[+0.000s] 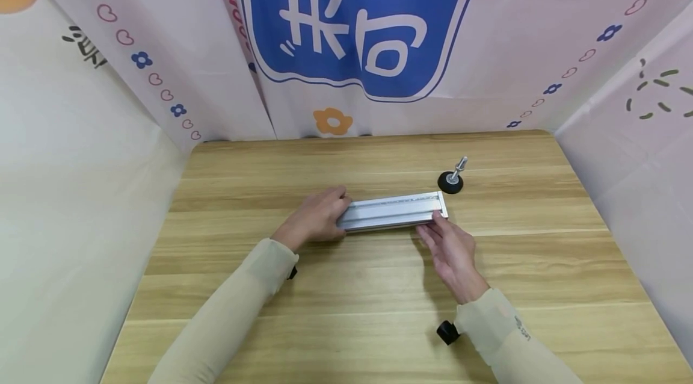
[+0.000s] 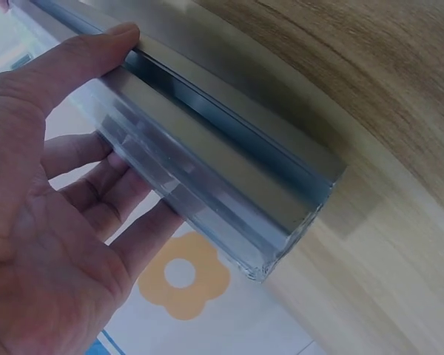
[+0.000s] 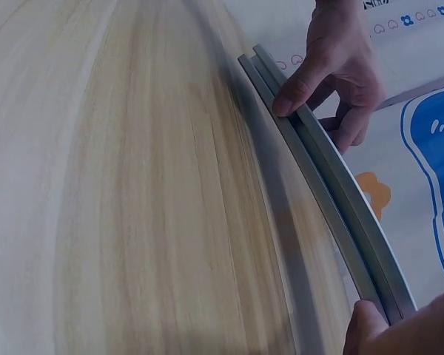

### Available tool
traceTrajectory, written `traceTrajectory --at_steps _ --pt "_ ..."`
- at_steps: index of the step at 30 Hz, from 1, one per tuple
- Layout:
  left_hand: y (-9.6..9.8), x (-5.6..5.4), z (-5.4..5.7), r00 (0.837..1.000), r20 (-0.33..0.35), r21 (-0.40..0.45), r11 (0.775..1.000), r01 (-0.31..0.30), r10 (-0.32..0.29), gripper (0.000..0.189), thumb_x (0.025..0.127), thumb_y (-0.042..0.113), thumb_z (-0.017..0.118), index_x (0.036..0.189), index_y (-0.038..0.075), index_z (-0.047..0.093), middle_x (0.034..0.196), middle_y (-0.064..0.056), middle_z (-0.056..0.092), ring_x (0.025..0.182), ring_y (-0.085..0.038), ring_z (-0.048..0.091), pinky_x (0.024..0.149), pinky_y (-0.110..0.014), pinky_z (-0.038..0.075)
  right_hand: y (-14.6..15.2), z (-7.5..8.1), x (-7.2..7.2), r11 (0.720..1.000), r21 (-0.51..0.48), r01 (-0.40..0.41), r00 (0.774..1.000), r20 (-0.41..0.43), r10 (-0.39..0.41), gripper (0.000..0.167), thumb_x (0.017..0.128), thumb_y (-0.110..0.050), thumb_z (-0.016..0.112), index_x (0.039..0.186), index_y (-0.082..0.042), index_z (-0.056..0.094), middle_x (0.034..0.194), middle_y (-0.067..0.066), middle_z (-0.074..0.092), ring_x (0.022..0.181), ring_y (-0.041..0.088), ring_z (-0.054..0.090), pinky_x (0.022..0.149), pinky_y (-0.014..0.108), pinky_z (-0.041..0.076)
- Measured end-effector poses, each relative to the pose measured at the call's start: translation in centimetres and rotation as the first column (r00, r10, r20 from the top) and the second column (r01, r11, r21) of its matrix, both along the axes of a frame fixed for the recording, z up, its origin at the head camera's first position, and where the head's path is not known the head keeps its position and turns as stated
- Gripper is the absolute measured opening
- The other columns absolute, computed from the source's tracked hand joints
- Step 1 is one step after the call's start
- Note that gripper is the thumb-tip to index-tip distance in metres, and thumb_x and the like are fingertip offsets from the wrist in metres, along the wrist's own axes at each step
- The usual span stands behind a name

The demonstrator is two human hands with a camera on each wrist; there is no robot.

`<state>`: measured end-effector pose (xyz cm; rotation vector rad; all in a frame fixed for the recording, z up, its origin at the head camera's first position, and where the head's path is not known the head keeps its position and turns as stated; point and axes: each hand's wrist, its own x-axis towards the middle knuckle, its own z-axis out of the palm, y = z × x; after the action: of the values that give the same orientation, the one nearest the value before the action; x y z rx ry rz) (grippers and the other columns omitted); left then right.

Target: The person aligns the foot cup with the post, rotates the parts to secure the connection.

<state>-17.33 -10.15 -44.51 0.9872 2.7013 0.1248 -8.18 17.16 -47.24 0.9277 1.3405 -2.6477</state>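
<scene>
A silvery aluminium extrusion profile (image 1: 392,213), long and grooved, is held level above the wooden table, slightly tilted in the head view. Its left end is gripped by my left hand (image 1: 318,215); in the left wrist view the thumb lies over the groove and the fingers curl along the other side. At the right end my right hand (image 1: 452,251) pinches the profile, thumb on the near edge and fingers underneath. The right wrist view shows only part of the right hand (image 3: 403,333). Behind the profile's right end stands a levelling foot (image 1: 450,182) with a black round base and a threaded metal stud.
The wood-grain table (image 1: 346,324) ends at a printed cloth (image 1: 487,71) hanging at the back, with cloth walls on both sides. A small black piece (image 1: 447,332) sits by the right cuff, and another (image 1: 293,272) shows at the left cuff.
</scene>
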Motion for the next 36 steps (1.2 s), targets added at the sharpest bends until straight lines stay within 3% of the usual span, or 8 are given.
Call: traceTrajectory --at_steps 9,22,29,36 --pt "-0.1 0.3 0.1 1.0 -0.019 0.016 1.0 -0.008 0.009 0.055 0.087 0.034 0.087 0.131 0.008 0.066 0.113 -0.003 0.056 0.096 -0.018 0.052 0.076 -0.034 0.052 0.1 0.6 0.1 1.0 0.007 -0.001 1.0 -0.015 0.001 0.05 0.107 -0.013 0.061 0.148 0.009 0.042 0.099 0.005 0.075 0.105 0.019 0.074 0.107 0.033 0.06" --pt "-0.2 0.5 0.7 0.998 -0.055 0.048 0.999 -0.024 0.027 0.051 0.085 0.033 0.088 0.126 0.009 0.069 0.115 -0.004 0.057 0.095 -0.018 0.053 0.072 -0.034 0.053 0.3 1.6 -0.2 0.998 0.053 -0.032 0.998 -0.051 0.034 0.052 0.108 -0.018 0.061 0.15 0.006 0.043 0.111 0.006 0.076 0.114 0.02 0.073 0.107 0.03 0.059" --pt "-0.2 0.7 0.8 0.997 -0.06 0.065 0.997 -0.037 0.041 0.056 0.087 0.036 0.085 0.133 0.01 0.066 0.129 -0.007 0.059 0.105 -0.021 0.057 0.077 -0.038 0.057 0.4 2.3 -0.3 0.997 0.073 -0.029 0.996 -0.079 0.035 0.055 0.107 -0.018 0.063 0.15 0.008 0.041 0.107 0.003 0.077 0.111 0.017 0.074 0.108 0.03 0.058" --pt "-0.3 0.9 0.7 0.994 -0.098 0.1 0.994 -0.044 0.054 0.057 0.085 0.037 0.087 0.131 0.01 0.066 0.125 -0.007 0.06 0.101 -0.02 0.057 0.07 -0.034 0.054 0.5 3.1 -0.6 0.995 0.092 -0.034 0.995 -0.091 0.042 0.052 0.106 -0.017 0.063 0.148 0.008 0.043 0.104 0.002 0.077 0.107 0.016 0.076 0.107 0.03 0.059"
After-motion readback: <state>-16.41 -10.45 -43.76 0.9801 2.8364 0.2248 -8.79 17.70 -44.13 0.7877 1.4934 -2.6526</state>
